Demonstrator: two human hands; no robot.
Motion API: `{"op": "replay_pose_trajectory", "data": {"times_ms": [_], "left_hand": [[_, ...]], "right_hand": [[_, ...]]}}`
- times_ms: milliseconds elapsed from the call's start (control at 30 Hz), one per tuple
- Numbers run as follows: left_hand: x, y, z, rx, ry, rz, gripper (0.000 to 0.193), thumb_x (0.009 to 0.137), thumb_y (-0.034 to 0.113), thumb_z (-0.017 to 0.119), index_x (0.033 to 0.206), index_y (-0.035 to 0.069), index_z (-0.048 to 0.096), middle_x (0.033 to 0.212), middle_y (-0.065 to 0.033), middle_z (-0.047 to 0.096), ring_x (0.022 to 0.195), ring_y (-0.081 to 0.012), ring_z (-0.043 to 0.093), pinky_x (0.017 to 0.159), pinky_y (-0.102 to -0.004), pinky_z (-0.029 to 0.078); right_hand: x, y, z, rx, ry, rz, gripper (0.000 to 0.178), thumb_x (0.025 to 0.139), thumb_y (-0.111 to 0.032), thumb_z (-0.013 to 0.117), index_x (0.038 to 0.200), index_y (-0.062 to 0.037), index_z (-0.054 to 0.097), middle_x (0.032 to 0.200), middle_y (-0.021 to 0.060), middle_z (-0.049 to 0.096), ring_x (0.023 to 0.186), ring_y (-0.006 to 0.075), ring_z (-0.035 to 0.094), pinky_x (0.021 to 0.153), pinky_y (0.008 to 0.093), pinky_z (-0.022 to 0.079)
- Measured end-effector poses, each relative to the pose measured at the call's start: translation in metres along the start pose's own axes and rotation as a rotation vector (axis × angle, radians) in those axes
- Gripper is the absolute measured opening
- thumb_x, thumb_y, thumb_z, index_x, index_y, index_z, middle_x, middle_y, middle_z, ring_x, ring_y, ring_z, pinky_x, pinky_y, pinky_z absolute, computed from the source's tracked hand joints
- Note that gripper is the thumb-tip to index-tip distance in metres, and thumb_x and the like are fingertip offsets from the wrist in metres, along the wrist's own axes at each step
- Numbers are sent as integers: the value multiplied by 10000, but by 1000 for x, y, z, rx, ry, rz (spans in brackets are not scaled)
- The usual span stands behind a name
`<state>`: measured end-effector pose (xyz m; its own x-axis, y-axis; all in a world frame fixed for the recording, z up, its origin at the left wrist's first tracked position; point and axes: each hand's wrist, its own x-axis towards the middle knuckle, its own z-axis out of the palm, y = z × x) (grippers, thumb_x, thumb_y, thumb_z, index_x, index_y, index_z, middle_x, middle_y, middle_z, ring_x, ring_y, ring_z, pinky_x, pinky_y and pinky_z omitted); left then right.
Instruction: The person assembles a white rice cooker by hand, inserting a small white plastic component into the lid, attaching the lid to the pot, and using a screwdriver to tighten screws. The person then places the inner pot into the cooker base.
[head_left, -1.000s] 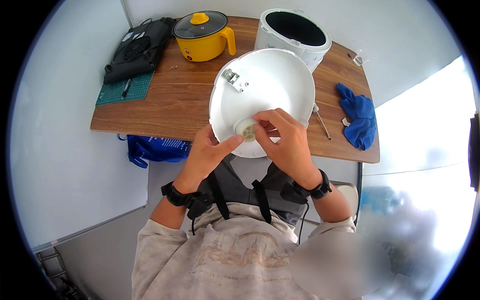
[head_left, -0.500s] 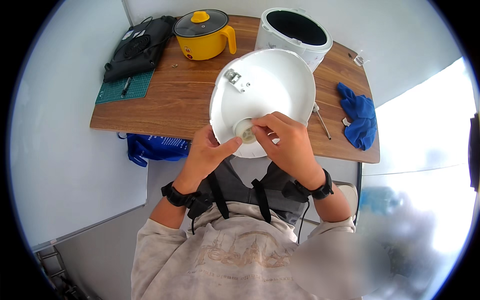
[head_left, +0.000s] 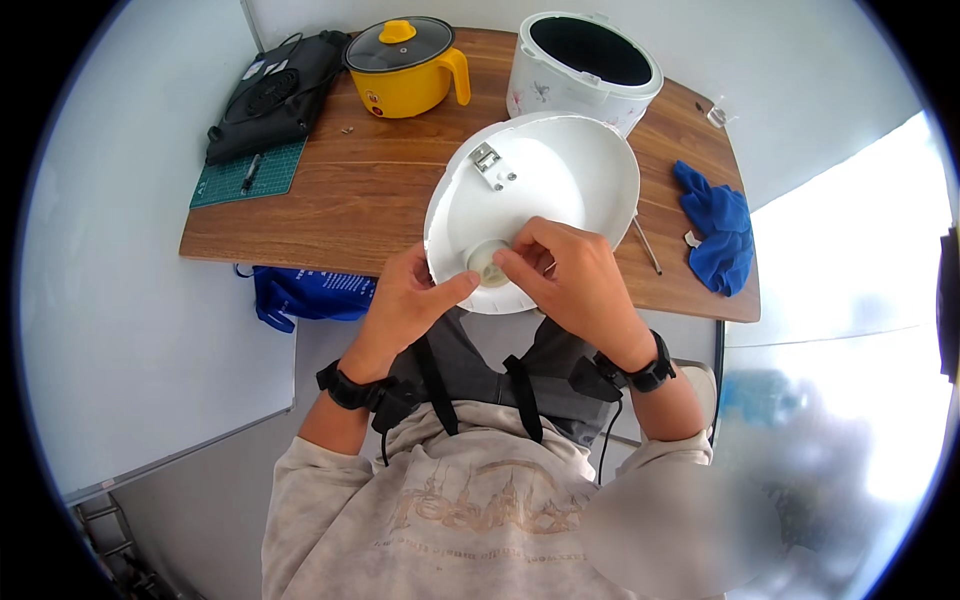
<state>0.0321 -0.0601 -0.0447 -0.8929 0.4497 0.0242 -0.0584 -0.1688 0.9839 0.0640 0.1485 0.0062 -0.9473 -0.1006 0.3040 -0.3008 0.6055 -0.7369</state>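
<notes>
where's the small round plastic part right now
In the head view, the small round plastic part is near the picture's middle, at the lower left inside the white cover, between the left hand and the right hand.

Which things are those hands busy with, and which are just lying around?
Being worked on:
- white lid in the left hand
- round piece at the right hand
- perhaps the white pot

Seemingly just lying about:
- yellow pot
- blue cloth
- green mat
</notes>
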Motion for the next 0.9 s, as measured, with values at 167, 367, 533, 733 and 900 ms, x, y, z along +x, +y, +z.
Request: {"op": "replay_pose_trajectory", "data": {"times_ms": [167, 367, 533, 733, 900], "left_hand": [[1, 0, 0, -13, -2, -13, 365, 907, 93, 753, 1237, -18, 644, 1126, -68, 704, 982, -98, 645, 853, -257, 526], [0, -1, 5, -30, 13, -32, 363, 913, 93, 750, 1241, -20, 644, 1126, -77, 707, 972, -104, 656, 846, -252, 533], [1, -3, 4, -11, 7, -33, 355, 915, 99, 754, 1230, -26, 649, 1104, -76, 710, 961, -101, 657, 823, -244, 534], [-1, 0, 2, 5, -7, -46, 332, 918, 89, 742, 1215, -32, 658, 1072, -80, 716, 931, -99, 662, 803, -240, 535], [0, -2, 1, -31, -4, -49, 315, 926, 84, 726, 1209, -38, 657, 1074, -81, 716, 935, -104, 665, 815, -254, 539]], "right_hand": [[0, -2, 1, -90, 14, -120, 87, 877, -131, 717, 921, -78, 665, 807, 68, 626, 656, 244, 656, 577, 359, 516], [-2, 1, 3, -184, 49, -338, 151, 860, -31, 696, 994, -98, 676, 934, 55, 592, 727, 264, 666, 624, 365, 548], [-4, 1, 2, -220, 7, -339, 130, 862, -50, 715, 973, -79, 656, 943, 72, 590, 755, 287, 657, 633, 385, 546], [0, 6, 3, -114, 56, -283, 103, 869, -70, 723, 925, -64, 637, 863, 86, 595, 735, 310, 642, 634, 394, 526], [1, 1, 4, -48, 65, -186, 94, 868, -59, 722, 942, -62, 664, 854, 81, 629, 739, 310, 651, 654, 394, 530]]}}
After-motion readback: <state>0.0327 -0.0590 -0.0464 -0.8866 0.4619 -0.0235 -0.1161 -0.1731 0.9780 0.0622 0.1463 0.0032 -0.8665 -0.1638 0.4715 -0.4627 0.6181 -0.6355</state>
